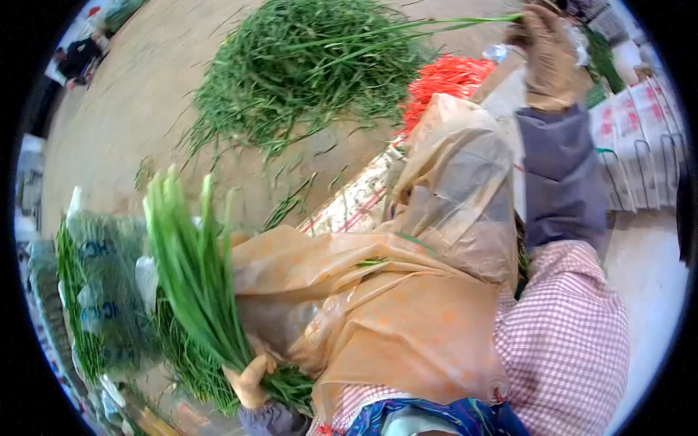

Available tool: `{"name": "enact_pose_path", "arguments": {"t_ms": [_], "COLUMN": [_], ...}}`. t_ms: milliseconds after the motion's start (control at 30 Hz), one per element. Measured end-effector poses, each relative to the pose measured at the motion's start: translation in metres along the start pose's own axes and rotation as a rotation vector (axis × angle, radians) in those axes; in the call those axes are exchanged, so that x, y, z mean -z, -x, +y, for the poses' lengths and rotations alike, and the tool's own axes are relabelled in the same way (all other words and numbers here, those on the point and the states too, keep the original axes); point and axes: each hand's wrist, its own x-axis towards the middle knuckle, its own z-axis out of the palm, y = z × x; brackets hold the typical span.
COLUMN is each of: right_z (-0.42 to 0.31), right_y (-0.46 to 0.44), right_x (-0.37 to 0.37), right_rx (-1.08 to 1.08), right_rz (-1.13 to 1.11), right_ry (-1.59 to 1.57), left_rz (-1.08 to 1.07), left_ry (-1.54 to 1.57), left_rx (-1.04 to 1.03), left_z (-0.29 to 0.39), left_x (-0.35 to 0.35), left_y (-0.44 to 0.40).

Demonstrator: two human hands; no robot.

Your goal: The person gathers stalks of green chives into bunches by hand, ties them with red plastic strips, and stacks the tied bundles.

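My left hand [251, 381] gripped a green bunch [189, 269]; my right hand [549, 62] held a few thin leaves [451, 23] near the loose heap [298, 65]. Bunch looked mostly gathered, no tie visible; red strings [447, 83] lay nearby. Wrapped greens [113, 283] seemed finished.

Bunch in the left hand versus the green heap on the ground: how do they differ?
The bunch is gathered, its stalks running roughly side by side from the left hand; the heap is loose and tangled, pieces pointing every way. The bunch shows pale ends; the heap looks darker, with none plain to see. The bunch is held, while the heap lies on the ground. Both are green and stringy.
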Motion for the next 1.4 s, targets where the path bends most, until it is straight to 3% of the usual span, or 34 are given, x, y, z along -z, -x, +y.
{"name": "enact_pose_path", "arguments": {"t_ms": [33, 100, 167, 200, 233, 267, 300, 367, 400, 433, 500, 567, 600, 733, 833, 1000, 1067, 1167, 1233, 1267, 1300, 1333, 1367, 1400], "right_z": [-0.009, -0.002, -0.009, -0.001, 0.006, 0.004, 0.01, 0.024, 0.008, -0.001, -0.007, -0.002, 0.001, 0.003, 0.004, 0.004, 0.003, 0.016, 0.052, 0.074, 0.074, 0.079, 0.076, 0.051], "right_y": [0.002, 0.022, 0.096, 0.126, 0.157, 0.195, 0.235, 0.291, 0.303, 0.309, 0.31, 0.307, 0.304, 0.305, 0.304, 0.306, 0.307, 0.3, 0.285, 0.275, 0.248, 0.228, 0.209, 0.192], "right_x": [0.003, -0.004, -0.045, -0.066, -0.087, -0.113, -0.136, -0.175, -0.198, -0.21, -0.217, -0.213, -0.21, -0.208, -0.206, -0.207, -0.208, -0.214, -0.212, -0.21, -0.197, -0.178, -0.171, -0.161], "right_rx": [-0.01, -0.025, -0.141, -0.287, -0.461, -1.015, -1.408, -1.75, -1.456, -1.362, -1.388, -1.414, -1.422, -1.437, -1.431, -1.435, -1.444, -1.477, -1.559, -1.589, -1.341, -1.237, -1.079, -0.878], "right_rz": [-0.071, -0.554, -0.805, -1.034, -1.249, -1.368, -1.317, -1.13, -1.148, -1.142, -1.168, -1.194, -1.204, -1.239, -1.258, -1.301, -1.318, -1.276, -1.067, -0.936, -0.843, -0.822, -0.725, -0.803], "right_ry": [0.034, 0.11, 0.05, -0.102, -0.217, -0.419, -0.667, -1.293, -1.521, -1.655, -1.699, -1.663, -1.639, -1.6, -1.582, -1.559, -1.541, -1.387, -1.021, -0.824, -0.436, -0.599, -0.539, -0.518], "left_rz": [0.059, 0.065, 0.064, 0.087, 0.106, 0.118, 0.168, 0.254, 0.219, 0.192, 0.076, 0.086, -0.023, -0.087, 0.055, 0.126, 0.205, 0.281, 0.251, 0.243, 0.264, 0.287, 0.308, 0.304], "left_ry": [-0.03, -0.109, -0.118, -0.22, -0.324, -0.43, -0.598, -0.939, -1.032, -1.228, -1.563, -1.611, -1.581, -1.495, -1.391, -1.144, -1.198, -1.4, -1.5, -1.532, -1.508, -1.487, -1.462, -1.448], "left_rx": [0.009, 0.018, -0.044, -0.153, -0.258, -0.357, -0.502, -0.777, -0.768, -0.634, -0.424, -0.401, -0.288, -0.397, -0.706, -0.53, -0.477, -0.456, -0.29, -0.356, -0.362, -0.345, -0.32, -0.282], "left_z": [0.008, 0.022, 0.057, 0.06, 0.057, 0.053, 0.05, 0.04, 0.039, 0.028, 0.0, -0.02, -0.015, -0.012, -0.024, -0.033, -0.021, -0.005, -0.004, -0.012, -0.016, -0.019, -0.023, -0.025], "left_x": [-0.007, -0.007, -0.025, -0.022, -0.017, -0.012, -0.01, -0.014, -0.02, -0.024, -0.03, -0.045, -0.048, -0.049, -0.038, -0.04, -0.035, -0.005, -0.004, -0.003, -0.007, -0.009, -0.012, -0.015], "left_y": [0.0, -0.011, -0.015, -0.017, -0.02, -0.022, -0.019, -0.01, -0.001, 0.012, 0.032, 0.044, 0.05, 0.053, 0.044, 0.043, 0.041, 0.028, 0.03, 0.029, 0.031, 0.03, 0.03, 0.032]}}
